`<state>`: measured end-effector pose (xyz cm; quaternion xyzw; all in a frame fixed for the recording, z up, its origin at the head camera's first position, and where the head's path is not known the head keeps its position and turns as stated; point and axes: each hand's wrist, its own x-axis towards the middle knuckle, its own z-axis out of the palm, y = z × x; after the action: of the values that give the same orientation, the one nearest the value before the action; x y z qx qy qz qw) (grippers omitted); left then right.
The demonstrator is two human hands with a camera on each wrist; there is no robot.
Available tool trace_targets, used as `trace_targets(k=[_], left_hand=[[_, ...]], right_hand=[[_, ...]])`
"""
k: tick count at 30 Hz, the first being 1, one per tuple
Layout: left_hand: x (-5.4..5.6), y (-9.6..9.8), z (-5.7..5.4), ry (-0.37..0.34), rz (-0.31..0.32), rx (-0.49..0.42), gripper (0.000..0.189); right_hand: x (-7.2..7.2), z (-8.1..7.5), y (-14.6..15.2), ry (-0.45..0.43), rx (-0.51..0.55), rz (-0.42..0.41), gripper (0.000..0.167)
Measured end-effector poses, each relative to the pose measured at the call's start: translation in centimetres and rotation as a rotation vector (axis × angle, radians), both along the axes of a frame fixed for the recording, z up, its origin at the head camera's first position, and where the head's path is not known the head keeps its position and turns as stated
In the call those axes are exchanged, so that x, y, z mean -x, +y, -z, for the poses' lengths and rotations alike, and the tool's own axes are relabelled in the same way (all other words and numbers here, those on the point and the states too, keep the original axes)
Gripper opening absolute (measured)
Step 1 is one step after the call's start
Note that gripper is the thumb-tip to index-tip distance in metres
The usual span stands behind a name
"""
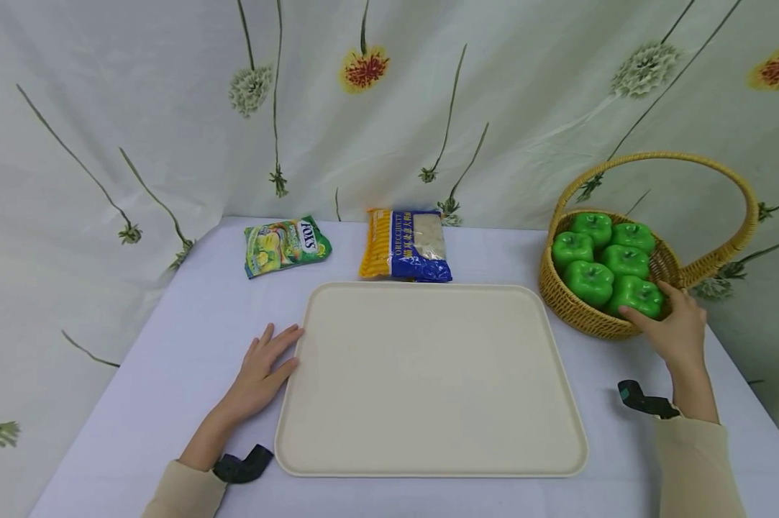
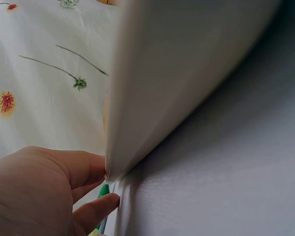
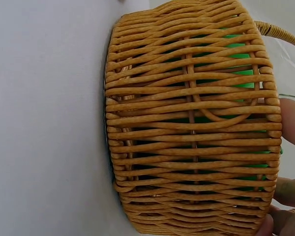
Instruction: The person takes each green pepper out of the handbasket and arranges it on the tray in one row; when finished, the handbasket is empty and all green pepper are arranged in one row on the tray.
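Observation:
On the right in the head view, green bell peppers [image 1: 588, 282] fill a wicker basket [image 1: 590, 325] with a tall arched handle. My right hand [image 1: 677, 329] reaches over its near rim and holds the nearest bell pepper [image 1: 638, 296] between thumb and fingers. In the right wrist view the basket's woven side [image 3: 191, 128] covers most of that pepper, and only parts of the fingers [image 3: 292, 120] show. A beige tray [image 1: 431, 381] lies in the middle. My left hand [image 1: 260, 378] touches its left edge with fairly straight fingers; the left wrist view shows the tray's side [image 2: 157, 88] close up.
Behind the tray lie a green FOX'S candy bag [image 1: 288, 247] and a blue and yellow orecchiette pasta bag [image 1: 406, 245]. A white cloth [image 1: 188, 345] covers the table. A flower-patterned curtain [image 1: 389, 129] hangs at the back, and the basket's handle [image 1: 661, 156] arches up in front of it.

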<state>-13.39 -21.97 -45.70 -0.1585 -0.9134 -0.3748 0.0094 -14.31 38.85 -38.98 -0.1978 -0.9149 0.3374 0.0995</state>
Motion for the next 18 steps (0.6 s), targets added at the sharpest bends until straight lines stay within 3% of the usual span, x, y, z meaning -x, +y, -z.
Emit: trace_targets(k=[7,18], left_hand=[[-0.03,0.09,-0.05,0.001,0.005,-0.002,0.047],[0.00,0.01,0.09,0.001,0.001,0.002,0.047]], right_hand=[[0.09,0.14,-0.13,0.033,-0.020,0.035,0.081],[-0.08,-0.46,-0.15,0.084,0.077,0.142,0.082]])
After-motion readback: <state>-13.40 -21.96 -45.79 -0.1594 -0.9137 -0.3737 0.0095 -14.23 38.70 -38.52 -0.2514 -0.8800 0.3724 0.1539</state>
